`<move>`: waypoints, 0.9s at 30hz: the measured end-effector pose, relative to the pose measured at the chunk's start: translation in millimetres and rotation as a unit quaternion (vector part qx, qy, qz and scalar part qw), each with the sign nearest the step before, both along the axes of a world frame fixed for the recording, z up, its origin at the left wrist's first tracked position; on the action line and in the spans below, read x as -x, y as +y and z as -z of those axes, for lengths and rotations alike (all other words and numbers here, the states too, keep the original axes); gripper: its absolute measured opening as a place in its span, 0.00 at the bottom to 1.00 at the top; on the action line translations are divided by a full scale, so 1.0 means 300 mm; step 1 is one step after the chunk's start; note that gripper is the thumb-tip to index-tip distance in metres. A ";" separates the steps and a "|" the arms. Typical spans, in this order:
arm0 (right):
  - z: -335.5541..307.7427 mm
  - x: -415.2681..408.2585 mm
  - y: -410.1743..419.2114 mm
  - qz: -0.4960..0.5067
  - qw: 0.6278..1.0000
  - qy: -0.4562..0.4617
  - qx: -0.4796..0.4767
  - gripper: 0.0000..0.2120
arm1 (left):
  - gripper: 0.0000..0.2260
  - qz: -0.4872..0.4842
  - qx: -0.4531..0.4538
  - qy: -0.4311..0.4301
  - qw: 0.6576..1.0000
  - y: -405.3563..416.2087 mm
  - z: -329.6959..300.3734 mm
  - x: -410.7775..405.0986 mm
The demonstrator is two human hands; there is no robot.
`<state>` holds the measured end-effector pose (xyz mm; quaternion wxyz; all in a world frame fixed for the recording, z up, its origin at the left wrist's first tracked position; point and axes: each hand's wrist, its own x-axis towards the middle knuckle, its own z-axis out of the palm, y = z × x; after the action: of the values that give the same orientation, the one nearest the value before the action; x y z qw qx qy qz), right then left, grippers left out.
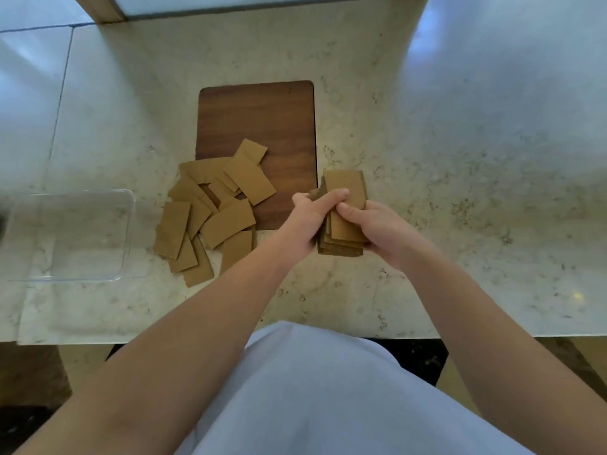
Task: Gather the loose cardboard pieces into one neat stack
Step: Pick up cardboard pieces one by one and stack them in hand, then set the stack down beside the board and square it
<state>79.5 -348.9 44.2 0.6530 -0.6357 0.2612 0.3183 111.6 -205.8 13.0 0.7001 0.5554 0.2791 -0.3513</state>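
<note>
Both my forearms reach forward over the marble counter (427, 159) and meet just right of the wooden board (259, 119). My left hand (305, 221) curls its fingers over the left edge of the cardboard stack (345, 188), index finger lying across the top; my right hand (377, 228) grips the right side, thumb pressed on the top piece. The stack's long axis runs straight away from me. Loose cardboard pieces (210, 218) lie scattered at all angles over the board's near left corner

Loose cardboard pieces (210, 211) left of stack (345, 221), container (128, 231) farther left.
</note>
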 end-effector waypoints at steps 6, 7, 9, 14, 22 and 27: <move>0.066 -0.063 -0.019 0.027 0.994 -0.061 0.087 0.07 | 0.26 -0.008 -0.091 -0.019 0.996 -0.135 0.072 -0.088; 0.072 -0.075 -0.017 0.037 0.993 -0.064 0.093 0.09 | 0.23 -0.011 -0.097 -0.016 0.995 -0.153 0.081 -0.097; 0.088 -0.097 -0.010 0.043 0.990 -0.073 0.111 0.11 | 0.20 -0.016 -0.109 -0.010 0.994 -0.177 0.089 -0.107; 0.127 -0.165 -0.013 0.009 0.985 -0.050 0.166 0.19 | 0.25 -0.010 -0.126 0.011 0.992 -0.198 0.093 -0.173; 0.181 -0.197 -0.012 -0.023 0.972 0.004 0.235 0.29 | 0.20 0.034 -0.189 -0.003 0.981 -0.207 0.134 -0.206; 0.205 -0.191 -0.025 0.016 0.976 -0.018 0.219 0.29 | 0.21 0.027 -0.166 0.031 0.985 -0.197 0.129 -0.201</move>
<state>136.8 -356.5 -17.3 0.5081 -0.7644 0.3228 0.2311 171.9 -265.0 -25.8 0.5793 0.6602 0.3399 -0.3360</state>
